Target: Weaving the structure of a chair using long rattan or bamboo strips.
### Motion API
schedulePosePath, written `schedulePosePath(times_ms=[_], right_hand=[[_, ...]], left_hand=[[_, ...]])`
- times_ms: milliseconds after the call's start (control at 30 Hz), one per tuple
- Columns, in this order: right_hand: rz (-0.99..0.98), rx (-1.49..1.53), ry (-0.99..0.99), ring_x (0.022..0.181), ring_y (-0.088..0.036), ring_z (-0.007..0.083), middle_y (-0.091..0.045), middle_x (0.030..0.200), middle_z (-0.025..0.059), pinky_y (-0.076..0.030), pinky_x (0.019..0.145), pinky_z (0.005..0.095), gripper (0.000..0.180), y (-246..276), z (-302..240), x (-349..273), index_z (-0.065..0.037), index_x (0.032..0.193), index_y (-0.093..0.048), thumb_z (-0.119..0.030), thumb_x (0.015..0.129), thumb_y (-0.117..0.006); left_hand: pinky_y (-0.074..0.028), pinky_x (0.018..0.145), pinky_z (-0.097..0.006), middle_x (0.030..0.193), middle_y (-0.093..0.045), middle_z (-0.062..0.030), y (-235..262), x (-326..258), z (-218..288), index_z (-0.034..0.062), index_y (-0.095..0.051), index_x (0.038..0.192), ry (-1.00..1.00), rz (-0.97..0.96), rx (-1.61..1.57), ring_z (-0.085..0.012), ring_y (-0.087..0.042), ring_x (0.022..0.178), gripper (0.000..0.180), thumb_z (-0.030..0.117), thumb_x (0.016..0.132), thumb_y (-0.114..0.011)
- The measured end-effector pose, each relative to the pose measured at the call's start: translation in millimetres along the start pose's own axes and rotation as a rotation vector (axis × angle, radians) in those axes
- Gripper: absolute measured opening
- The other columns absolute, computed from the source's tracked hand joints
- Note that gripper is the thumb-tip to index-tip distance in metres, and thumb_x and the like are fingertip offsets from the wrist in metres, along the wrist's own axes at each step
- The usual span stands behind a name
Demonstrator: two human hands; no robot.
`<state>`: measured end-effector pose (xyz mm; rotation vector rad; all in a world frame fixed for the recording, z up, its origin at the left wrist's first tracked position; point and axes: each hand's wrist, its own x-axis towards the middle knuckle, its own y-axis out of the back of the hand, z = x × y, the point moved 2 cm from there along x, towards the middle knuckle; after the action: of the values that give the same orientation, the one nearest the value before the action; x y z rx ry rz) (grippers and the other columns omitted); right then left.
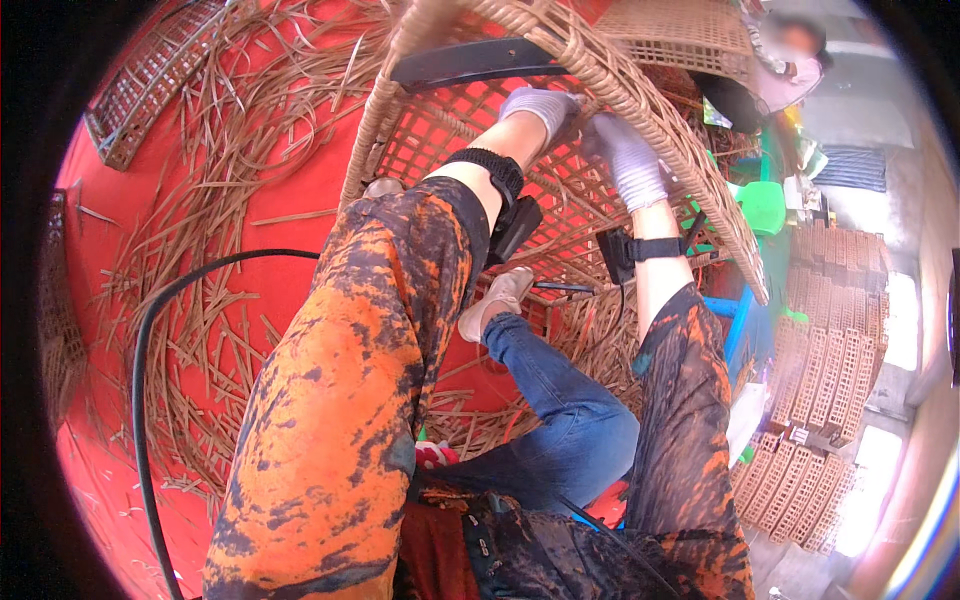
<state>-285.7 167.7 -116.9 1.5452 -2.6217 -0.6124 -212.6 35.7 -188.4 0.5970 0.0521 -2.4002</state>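
Note:
A large woven rattan basket [735, 225] with a thick braided rim lies tilted in front of me, its open-lattice inner wall towards me. My left hand [537, 108], in a pale striped glove, reaches to the lattice just below the rim, fingers bent and closed. Close beside it on the right, my right hand [628, 160], gloved alike, also has its fingers curled against the weave. What either hand pinches is hidden or too small to make out. A dark curved flat bar [475, 66] crosses the basket left of my hands.
Loose rattan strips [215, 190] litter the red floor covering [290, 285]. A black cable [140, 400] curves along the left. A leg in blue jeans [560, 400] is bent below my arms. Stacked woven panels [825, 375] stand right, near a green plastic piece [763, 207]. Another person [790, 75] sits far right.

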Motion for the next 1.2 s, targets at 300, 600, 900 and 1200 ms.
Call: schedulePosePath(times_ms=[300,600,900,1200], right_hand=[[0.06,-1.137,0.355,0.091,-0.058,0.0369,-0.06,0.093,0.0206,-0.047,0.076,0.0423,0.027,8,-12,-30,-0.003,0.105,-0.057,-0.022,0.089,-0.05],[-1.019,-1.07,0.12,0.053,-0.062,0.0305,-0.056,0.054,0.0104,-0.049,0.044,0.043,0.01,-131,-52,-351,-0.007,0.082,-0.057,-0.016,0.081,-0.052],[-0.902,-0.944,-0.133,0.07,-0.064,0.035,-0.064,0.078,0.0169,-0.052,0.061,0.0446,0.021,-82,-34,-304,-0.009,0.104,-0.057,-0.017,0.088,-0.045],[0.109,-0.599,0.107,0.063,-0.054,0.0095,-0.06,0.076,0.0014,-0.045,0.058,0.026,0.026,17,-13,-35,-0.005,0.108,-0.06,-0.021,0.091,-0.047]], left_hand=[[-0.042,0.095,-0.039,0.12,-0.058,-0.0156,1,-18,26,0.0117,-0.058,0.119,-0.198,-0.044,0.715,-0.0312,-0.055,0.112,0.046,0.043,0.089,-0.042],[-0.043,0.092,-0.044,0.113,-0.06,-0.0217,-5,-95,59,0.0089,-0.064,0.11,-0.385,0.224,0.809,-0.0334,-0.056,0.11,0.041,0.039,0.085,-0.05],[-0.048,0.084,-0.039,0.11,-0.065,-0.0087,3,-14,17,0.0049,-0.063,0.109,-0.497,0.167,0.778,-0.0296,-0.061,0.1,0.039,0.035,0.084,-0.056],[-0.043,0.058,-0.035,0.082,-0.063,-0.0067,-6,5,-28,0.01,-0.065,0.099,0.098,-0.107,-0.168,-0.019,-0.054,0.062,0.048,0.055,0.084,-0.055]])
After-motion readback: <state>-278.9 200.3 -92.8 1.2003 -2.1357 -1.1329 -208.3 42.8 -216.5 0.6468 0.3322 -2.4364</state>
